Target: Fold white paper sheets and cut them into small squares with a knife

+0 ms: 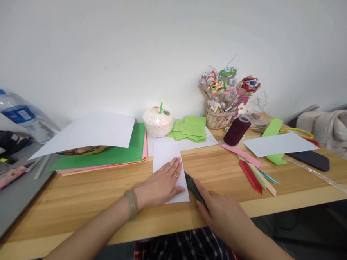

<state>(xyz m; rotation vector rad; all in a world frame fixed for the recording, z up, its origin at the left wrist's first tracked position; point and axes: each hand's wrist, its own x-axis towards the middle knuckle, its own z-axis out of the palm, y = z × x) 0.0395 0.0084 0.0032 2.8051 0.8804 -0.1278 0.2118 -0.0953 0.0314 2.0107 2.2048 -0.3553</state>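
Note:
A narrow white paper (166, 152) lies on the wooden table in front of me. My left hand (163, 181) rests flat on it, fingers stretched toward its right edge, a ring on one finger and a bangle at the wrist. Just right of the paper, my right hand (218, 209) is wrapped round a dark green-handled cutter (197, 190). The cutter's dark front end points at the paper's right edge; its blade tip is too small to make out.
Behind are a white textured pot (158, 122), green paper squares (191, 128) and a basket of paper flowers (219, 117). Green sheets (127, 148) lie left, a maroon thread spool (236, 131) and coloured strips (255, 176) right. A bottle (21, 115) leans at the far left.

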